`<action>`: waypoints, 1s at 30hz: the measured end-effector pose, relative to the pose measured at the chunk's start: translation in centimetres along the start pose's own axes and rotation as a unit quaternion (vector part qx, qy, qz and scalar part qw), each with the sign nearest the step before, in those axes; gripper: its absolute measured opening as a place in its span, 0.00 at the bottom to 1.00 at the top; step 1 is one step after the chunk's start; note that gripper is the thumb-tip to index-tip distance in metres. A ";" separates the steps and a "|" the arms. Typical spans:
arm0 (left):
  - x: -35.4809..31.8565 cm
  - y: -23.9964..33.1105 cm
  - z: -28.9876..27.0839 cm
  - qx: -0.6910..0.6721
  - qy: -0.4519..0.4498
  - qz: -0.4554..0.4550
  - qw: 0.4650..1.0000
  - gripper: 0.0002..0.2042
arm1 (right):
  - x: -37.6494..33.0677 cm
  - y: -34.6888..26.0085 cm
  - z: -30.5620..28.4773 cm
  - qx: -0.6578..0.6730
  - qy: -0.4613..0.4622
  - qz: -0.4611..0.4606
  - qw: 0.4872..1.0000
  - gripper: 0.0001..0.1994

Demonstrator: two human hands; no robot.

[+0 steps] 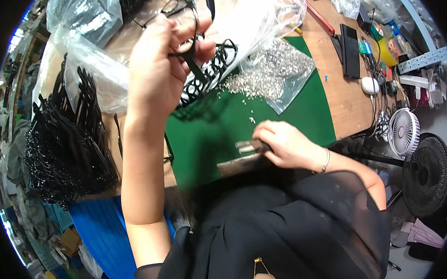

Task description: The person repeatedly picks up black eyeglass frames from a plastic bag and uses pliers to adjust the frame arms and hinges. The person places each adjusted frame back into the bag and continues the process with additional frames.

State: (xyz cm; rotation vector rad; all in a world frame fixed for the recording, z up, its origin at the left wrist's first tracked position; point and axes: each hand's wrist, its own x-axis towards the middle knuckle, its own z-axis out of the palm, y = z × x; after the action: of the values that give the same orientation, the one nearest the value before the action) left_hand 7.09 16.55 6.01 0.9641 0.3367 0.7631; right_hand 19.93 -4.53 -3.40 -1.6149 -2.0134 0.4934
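Observation:
My left hand (pixel 155 67) is raised over the far part of the table, its fingers closed on a thin black looped piece (pixel 193 64) that looks like plastic; its exact kind is unclear. Behind and below it lies a cluster of similar black loops (pixel 221 63). My right hand (pixel 290 145) rests low over the near side of the green mat (pixel 299 127), gripping a pair of pliers (pixel 249 147) whose metal jaws point left. Small silvery pieces (pixel 246 86) are spread on the mat beyond the pliers, beside and on a clear plastic bag (pixel 291 69).
A tall heap of glossy black strips (pixel 67 144) stands at the table's left edge. Clear plastic sheeting (pixel 266 9) covers the far side. To the right are a black phone (pixel 350 50), a white mouse (pixel 369 85), cables, a white fan (pixel 403 131) and a black fan (pixel 426 173).

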 end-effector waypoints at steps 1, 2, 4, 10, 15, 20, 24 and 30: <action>-0.7 0.7 0.2 -0.031 -0.009 0.011 0.999 0.12 | 0.4 -0.2 -0.1 -0.033 -0.015 0.014 0.999 0.14; -1.0 1.2 -0.1 -0.136 -0.029 -0.007 0.990 0.11 | 0.5 -0.2 0.4 -0.079 0.002 0.031 0.996 0.15; -3.7 1.9 0.5 -0.149 -0.044 0.007 0.988 0.16 | 0.0 0.3 1.6 -0.197 0.001 0.063 0.978 0.19; -15.0 0.4 1.0 0.127 0.062 -0.051 0.989 0.37 | -1.7 -0.1 0.9 -0.072 -0.025 0.074 0.994 0.24; -18.1 -5.1 2.4 0.083 0.092 -0.091 0.988 0.45 | 0.0 0.9 -2.1 0.007 0.027 0.163 0.986 0.09; -17.9 -6.9 2.6 0.121 0.102 -0.055 0.986 0.49 | 0.7 3.3 1.6 -0.013 0.004 0.191 0.981 0.05; -18.1 -6.4 1.1 0.073 0.084 -0.044 0.993 0.50 | 0.1 3.5 1.7 0.029 0.039 0.210 0.976 0.06; -17.0 -7.4 1.5 0.166 0.055 -0.018 0.984 0.48 | 0.8 3.0 2.3 -0.057 0.000 0.139 0.989 0.09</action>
State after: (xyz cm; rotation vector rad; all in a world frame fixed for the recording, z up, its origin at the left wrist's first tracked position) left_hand -0.65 0.93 -0.52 1.2277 0.5894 0.7412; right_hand 20.76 -2.97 -6.85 -1.9788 -1.8548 0.4854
